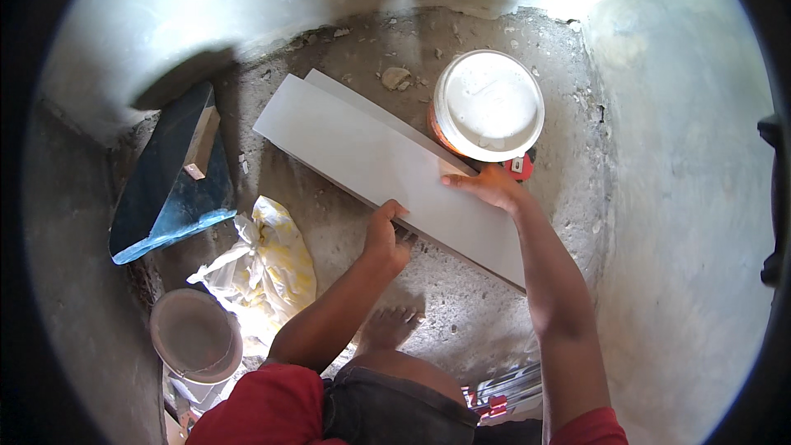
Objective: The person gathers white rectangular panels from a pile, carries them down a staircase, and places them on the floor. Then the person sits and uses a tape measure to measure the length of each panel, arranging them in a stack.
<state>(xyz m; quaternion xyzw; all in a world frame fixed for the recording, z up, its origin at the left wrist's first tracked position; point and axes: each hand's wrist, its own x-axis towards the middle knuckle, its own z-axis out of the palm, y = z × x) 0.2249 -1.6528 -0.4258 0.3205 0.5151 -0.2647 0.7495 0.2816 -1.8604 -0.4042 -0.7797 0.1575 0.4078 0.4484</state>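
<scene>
A long, pale grey tile (362, 152) lies slantwise in front of me, on top of a second tile (325, 81) whose far edge shows beyond it. My left hand (387, 239) grips the near long edge, thumb on the top face and fingers beneath. At the far edge, toward the right end, my right hand (488, 188) is closed on the tile, its thumb flat on the surface. Its other fingers are mostly hidden. Just beyond that hand stands an orange and white bucket (490, 103) with a whitish top. A small red tool (519, 166) sits against the bucket's base.
A dark blue bent sheet (173, 181) with a wood block (202, 142) on it leans at the left. Nearer are a white and yellow plastic sack (284, 259) and a round bowl (196, 338). Metal rails with red parts (498, 404) lie near my leg. Plastered walls surround the rough floor.
</scene>
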